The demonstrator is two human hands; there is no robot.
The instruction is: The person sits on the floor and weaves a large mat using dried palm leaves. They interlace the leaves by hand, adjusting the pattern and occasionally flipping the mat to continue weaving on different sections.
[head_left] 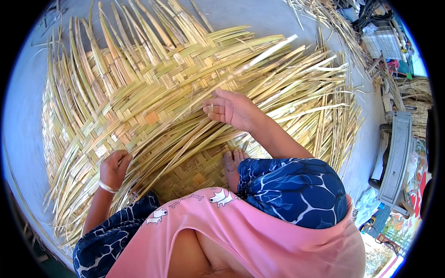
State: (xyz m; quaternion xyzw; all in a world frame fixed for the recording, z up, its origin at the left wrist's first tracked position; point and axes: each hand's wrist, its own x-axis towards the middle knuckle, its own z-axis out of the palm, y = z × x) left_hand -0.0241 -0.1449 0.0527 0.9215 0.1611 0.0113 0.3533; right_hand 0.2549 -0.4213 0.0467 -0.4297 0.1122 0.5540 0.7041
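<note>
Smooth grey concrete floor (259, 18) carries a broad woven mat (153, 106) of flat, pale-yellow reed strips filling the frame's centre. The right hand (232, 110) pinches one long loose strip (259, 58), its grip narrow. At lower left, the left hand (113, 169) closes around bunched strips.

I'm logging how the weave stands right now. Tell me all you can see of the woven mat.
The woven mat lies flat on grey ground, plaited from pale yellow-green flat strips in a diagonal herringbone pattern. It is unfinished: long loose strip ends fan out along its top, right and lower-left edges. The right hand pinches one long strip that rises toward the upper right; the left hand presses down on strips at the lower left. A bare foot rests on it.
</note>
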